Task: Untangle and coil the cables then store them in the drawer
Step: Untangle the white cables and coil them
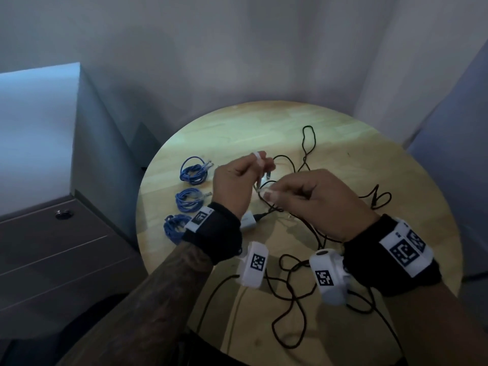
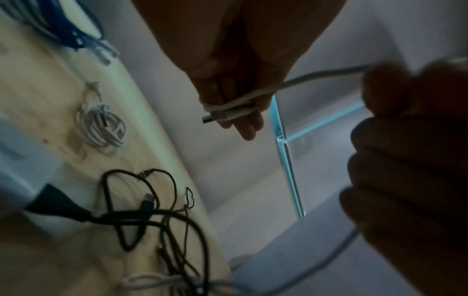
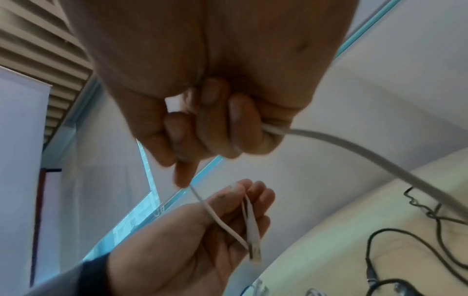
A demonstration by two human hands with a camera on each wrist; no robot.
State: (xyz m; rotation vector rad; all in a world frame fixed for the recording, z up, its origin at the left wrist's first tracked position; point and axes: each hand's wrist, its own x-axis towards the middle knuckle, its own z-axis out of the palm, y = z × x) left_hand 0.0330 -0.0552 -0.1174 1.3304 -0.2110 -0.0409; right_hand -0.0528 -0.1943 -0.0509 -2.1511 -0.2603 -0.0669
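Left hand (image 1: 232, 178) holds the white cable (image 2: 316, 77) wound round its fingers; right hand (image 1: 314, 199) pinches the slack, which may snag the black cables (image 1: 295, 281) on the bench (image 1: 264, 122) and tug loops loose

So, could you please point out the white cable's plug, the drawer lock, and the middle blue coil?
plug (image 2: 210, 119): left wrist view, metal tip.
drawer lock (image 1: 63, 214): head view, its round face.
middle blue coil (image 1: 189, 201): head view, looped strands.

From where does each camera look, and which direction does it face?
Head: on the head, facing down at the round table; both hands and forearms show.
Left wrist: under the left wrist, facing along the left hand; the right hand's fingers show.
Right wrist: under the right wrist, facing along the right hand; the left hand shows.
All share the white cable.
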